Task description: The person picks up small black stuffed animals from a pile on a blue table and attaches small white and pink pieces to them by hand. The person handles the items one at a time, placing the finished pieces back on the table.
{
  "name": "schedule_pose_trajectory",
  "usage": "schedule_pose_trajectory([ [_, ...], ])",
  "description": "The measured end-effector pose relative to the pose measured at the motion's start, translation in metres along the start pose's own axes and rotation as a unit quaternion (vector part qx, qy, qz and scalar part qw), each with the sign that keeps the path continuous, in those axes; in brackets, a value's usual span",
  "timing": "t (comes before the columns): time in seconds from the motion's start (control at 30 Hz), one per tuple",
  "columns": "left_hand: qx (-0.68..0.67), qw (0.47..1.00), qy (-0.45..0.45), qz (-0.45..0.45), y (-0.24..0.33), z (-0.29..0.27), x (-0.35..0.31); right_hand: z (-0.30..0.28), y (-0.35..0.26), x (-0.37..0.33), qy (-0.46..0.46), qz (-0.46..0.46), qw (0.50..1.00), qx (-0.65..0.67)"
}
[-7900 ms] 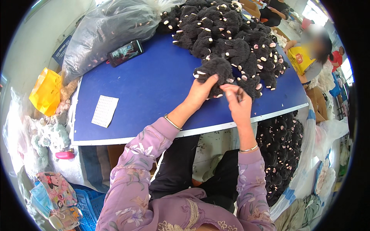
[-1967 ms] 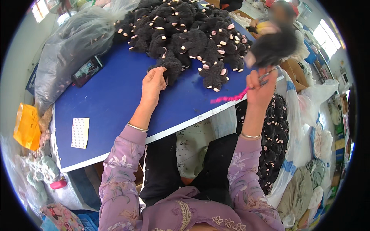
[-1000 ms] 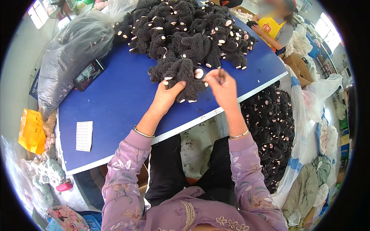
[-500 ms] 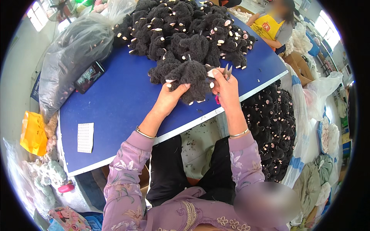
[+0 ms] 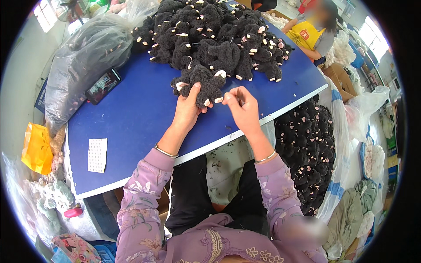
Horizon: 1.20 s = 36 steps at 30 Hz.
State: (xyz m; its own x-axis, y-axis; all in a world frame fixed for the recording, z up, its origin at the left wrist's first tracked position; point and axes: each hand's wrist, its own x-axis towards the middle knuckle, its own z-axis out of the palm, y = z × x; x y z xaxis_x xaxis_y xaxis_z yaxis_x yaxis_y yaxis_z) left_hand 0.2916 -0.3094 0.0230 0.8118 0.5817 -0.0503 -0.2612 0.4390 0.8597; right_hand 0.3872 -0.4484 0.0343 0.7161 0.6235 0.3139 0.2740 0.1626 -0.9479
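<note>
My left hand (image 5: 187, 109) grips a small black fluffy plush toy (image 5: 202, 83) over the blue table, thumb on top of its body. The toy has pale ears and cream-coloured foot pads. At its right-hand foot is my right hand (image 5: 242, 109), fingers curled and pinched, the fingertips at or very close to the pad. A dark bit shows between these fingers; I cannot make out what it is. Just beyond the held toy lies a big heap of similar black plush toys (image 5: 210, 39).
More black plush toys (image 5: 307, 149) fill a container below the table's right edge. A phone (image 5: 103, 85) leans on a grey plastic bag (image 5: 87, 57) at left. A white printed sheet (image 5: 97, 155) lies on the blue table (image 5: 140, 118). A person in a yellow apron (image 5: 305, 34) is at far right.
The held toy is now farther left and turned, with its feet toward my right hand. My right hand has moved down and left. The scissor blades seen in it before no longer show.
</note>
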Motion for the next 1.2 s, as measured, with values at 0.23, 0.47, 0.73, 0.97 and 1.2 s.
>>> schedule_pose_trajectory([
  [0.23,-0.025,0.999,0.014,0.045,-0.003,0.005,0.001,0.014,0.010,-0.002,-0.009,0.050,0.998,0.026],
  [0.47,0.005,0.999,-0.028,0.013,-0.003,0.002,-0.001,0.010,-0.004,-0.005,-0.012,0.013,1.000,-0.011],
  [0.73,-0.006,1.000,-0.013,0.019,-0.004,0.004,0.001,0.012,-0.003,-0.009,0.037,-0.059,0.996,-0.063],
  [0.97,0.065,0.992,0.010,0.111,-0.009,0.002,0.000,0.025,-0.002,-0.015,-0.019,-0.091,0.989,-0.116],
  [1.2,0.114,0.981,0.036,0.150,-0.009,0.009,-0.002,0.021,0.000,-0.017,-0.096,-0.049,0.992,-0.057],
])
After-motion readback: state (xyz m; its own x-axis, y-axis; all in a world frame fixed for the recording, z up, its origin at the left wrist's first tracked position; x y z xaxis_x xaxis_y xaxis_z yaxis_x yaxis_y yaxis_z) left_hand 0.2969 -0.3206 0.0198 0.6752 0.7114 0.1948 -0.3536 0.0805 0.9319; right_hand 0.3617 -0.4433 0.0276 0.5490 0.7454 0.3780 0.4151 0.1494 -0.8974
